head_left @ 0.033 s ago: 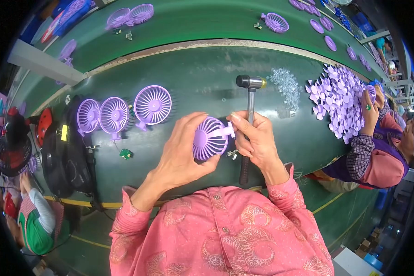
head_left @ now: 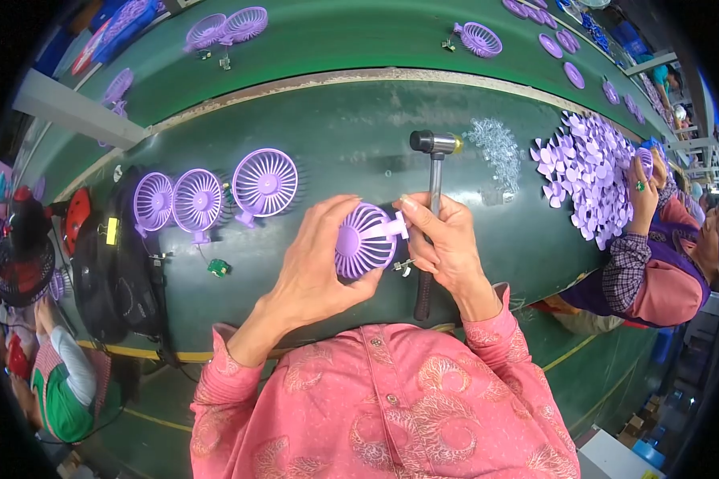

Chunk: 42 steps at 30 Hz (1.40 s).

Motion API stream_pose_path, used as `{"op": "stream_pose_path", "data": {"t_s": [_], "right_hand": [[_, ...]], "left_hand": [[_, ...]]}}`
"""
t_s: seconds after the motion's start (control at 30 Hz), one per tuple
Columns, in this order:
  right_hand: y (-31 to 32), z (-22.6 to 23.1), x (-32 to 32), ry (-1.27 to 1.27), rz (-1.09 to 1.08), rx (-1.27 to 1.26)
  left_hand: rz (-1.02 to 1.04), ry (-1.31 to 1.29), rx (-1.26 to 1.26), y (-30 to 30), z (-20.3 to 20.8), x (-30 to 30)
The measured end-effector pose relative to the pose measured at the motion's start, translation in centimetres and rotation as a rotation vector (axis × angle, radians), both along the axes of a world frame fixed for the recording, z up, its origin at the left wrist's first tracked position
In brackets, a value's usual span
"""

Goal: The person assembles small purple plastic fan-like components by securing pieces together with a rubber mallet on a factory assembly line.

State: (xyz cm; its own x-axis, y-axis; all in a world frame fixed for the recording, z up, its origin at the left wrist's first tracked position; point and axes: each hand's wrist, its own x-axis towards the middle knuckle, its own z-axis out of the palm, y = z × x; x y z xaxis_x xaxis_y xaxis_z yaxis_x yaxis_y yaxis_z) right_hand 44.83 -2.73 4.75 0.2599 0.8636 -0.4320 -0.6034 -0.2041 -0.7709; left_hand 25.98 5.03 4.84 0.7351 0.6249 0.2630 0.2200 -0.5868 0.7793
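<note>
Unmoved: purple fan frame (head_left: 367, 243) in both hands (head_left: 315, 267) (head_left: 454, 251)

A black bag (head_left: 133, 279) (yellow tag (head_left: 112, 231) on it) lies at left; a pale beam (head_left: 72, 108) slants beyond.

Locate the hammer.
In the head view, the hammer lies right of centre on the green table, its handle passing beneath the right hand, its head left of clear pieces.

No lettering, label, brand, number or sign is legible anywhere in this view.
</note>
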Motion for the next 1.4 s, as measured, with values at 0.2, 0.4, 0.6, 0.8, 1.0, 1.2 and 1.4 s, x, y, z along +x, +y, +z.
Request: {"op": "stream_pose_path", "data": {"t_s": [0.2, 0.4, 0.6, 0.8, 1.0, 1.2, 1.4], "right_hand": [[0.0, -0.3, 0.0, -0.02, 0.002, -0.014], [0.0, -0.3, 0.5, -0.028, 0.079, -0.016], [-0.4, -0.2, 0.9, 0.043, 0.171, 0.05], [-0.5, 1.8, -0.7, -0.252, 0.171, -0.058], [-1.0, 0.7, -0.9, -1.123, 0.092, 0.226], [-1.4, 0.8, -0.8, -0.79, 0.148, -0.019], [-1.1, 1.3, -0.1, -1.022, 0.211, 0.01]], "left_hand": [[0.001, 0.022, 0.017, 0.0, -0.1, 0.2], [-0.013, 0.038, 0.01, 0.3, -0.1, 0.2], [-0.01, 0.033, -0.015, 0.3, -0.1, -0.2], [0.054, 0.038, 0.0, 0.1, 0.0, -0.6], [0.111, 0.051, 0.055, -0.4, 0.6, -0.6], [0.192, 0.063, 0.075, 0.1, 0.6, -0.3], [0.181, 0.103, 0.028, 0.8, 1.4, 0.3]]}}
